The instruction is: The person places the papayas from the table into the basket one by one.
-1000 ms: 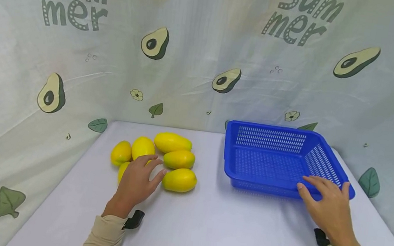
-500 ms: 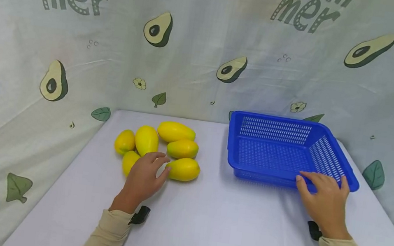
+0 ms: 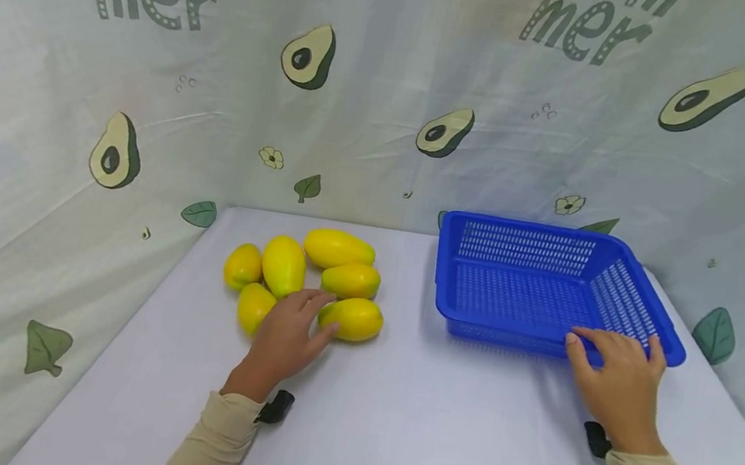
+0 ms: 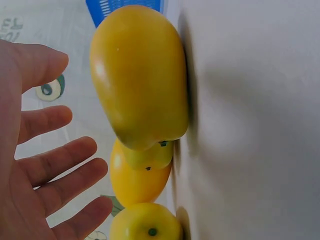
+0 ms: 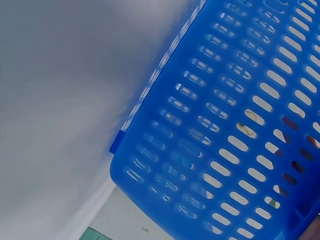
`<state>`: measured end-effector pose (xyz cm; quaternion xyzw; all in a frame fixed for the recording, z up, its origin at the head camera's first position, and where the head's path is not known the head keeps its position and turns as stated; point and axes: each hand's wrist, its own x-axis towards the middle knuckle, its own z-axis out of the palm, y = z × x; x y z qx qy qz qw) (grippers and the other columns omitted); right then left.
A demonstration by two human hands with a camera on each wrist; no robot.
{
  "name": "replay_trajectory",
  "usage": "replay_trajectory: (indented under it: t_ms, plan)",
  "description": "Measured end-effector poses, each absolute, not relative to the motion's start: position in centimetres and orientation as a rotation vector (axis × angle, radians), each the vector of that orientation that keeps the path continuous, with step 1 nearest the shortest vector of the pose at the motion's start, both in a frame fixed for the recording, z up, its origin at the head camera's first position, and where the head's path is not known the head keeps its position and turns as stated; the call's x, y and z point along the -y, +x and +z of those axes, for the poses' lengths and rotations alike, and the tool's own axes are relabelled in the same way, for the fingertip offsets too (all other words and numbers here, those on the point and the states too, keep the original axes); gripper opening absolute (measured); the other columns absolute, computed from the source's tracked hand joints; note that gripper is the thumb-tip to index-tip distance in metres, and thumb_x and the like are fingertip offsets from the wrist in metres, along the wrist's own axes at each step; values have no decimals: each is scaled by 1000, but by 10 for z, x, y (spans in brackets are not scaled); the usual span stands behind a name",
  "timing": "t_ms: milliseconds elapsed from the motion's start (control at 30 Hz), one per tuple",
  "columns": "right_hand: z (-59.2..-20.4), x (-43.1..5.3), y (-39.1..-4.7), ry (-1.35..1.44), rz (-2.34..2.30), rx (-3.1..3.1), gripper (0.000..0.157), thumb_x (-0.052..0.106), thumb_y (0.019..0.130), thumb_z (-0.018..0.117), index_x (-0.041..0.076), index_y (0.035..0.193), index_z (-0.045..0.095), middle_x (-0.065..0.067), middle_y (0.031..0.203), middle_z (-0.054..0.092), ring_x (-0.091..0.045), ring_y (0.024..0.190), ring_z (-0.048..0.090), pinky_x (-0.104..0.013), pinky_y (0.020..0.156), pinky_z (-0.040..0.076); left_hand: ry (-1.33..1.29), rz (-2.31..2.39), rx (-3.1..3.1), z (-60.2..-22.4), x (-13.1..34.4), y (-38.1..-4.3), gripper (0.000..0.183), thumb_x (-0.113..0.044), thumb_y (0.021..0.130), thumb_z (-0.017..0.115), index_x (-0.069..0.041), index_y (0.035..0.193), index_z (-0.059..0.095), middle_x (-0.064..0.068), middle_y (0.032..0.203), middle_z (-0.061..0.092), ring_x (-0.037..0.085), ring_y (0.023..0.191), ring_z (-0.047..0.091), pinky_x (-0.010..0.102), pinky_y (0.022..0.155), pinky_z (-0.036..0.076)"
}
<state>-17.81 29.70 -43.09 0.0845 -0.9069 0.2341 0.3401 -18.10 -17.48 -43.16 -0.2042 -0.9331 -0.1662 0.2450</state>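
Observation:
My left hand (image 3: 288, 335) reaches beside the nearest yellow oblong fruit (image 3: 354, 320), which looks like a mango. In the left wrist view its fingers are spread, with a gap between them and the large fruit (image 4: 142, 75). Several more such fruits (image 3: 284, 266) cluster behind and left of this hand. At the right, my right hand (image 3: 621, 383) holds the near rim of a blue slotted plastic basket (image 3: 509, 320), fingers over the rim and thumb in front. Skin shows through slots of the basket wall (image 5: 200, 105) in the right wrist view; most of that hand is out of frame there.
A white cloth covers the table (image 3: 438, 430). Behind it hangs a pale curtain (image 3: 367, 169) printed with avocados and leaves, close to the basket's back edge. Bare tabletop lies between the fruits and the basket.
The head view has tilted down slightly. My right hand has come down from above the basket onto its near rim. My left hand has moved slightly right, alongside the nearest fruit.

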Motion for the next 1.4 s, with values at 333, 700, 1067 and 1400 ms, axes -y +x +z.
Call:
replay_trajectory:
  t_ms: [333, 700, 1067, 1400]
  plan:
    - [-436, -300, -181, 208, 619, 2328, 25, 23, 93, 65, 2, 104, 74, -25, 103, 69, -46, 107, 55, -65, 115, 5, -526, -517, 2642, -433, 166, -184, 53, -39, 90, 75, -12, 133, 62, 10, 126, 62, 28, 113, 61, 45, 96, 50]
    - [-442, -295, -179, 196, 625, 2303, 24, 22, 93, 67, 2, 104, 74, -24, 101, 70, -45, 106, 55, -65, 115, 7, -544, -473, 2694, -438, 166, -181, 65, -37, 88, 78, -19, 146, 54, 12, 133, 57, 30, 112, 60, 46, 95, 50]
    - [-436, -291, -179, 258, 574, 2310, 28, 27, 88, 71, 4, 103, 73, -22, 101, 70, -44, 106, 55, -69, 112, -4, -440, -531, 2755, -446, 164, -177, 61, -35, 88, 79, -20, 142, 56, 12, 137, 54, 32, 118, 58, 49, 99, 48]
    - [-436, -297, -180, 297, 453, 2331, 44, 40, 83, 78, 4, 107, 72, -25, 106, 67, -51, 108, 55, -74, 107, -11, -448, -609, 2773, -449, 159, -184, 65, -39, 84, 82, -21, 140, 54, 9, 136, 55, 29, 119, 57, 46, 101, 47]
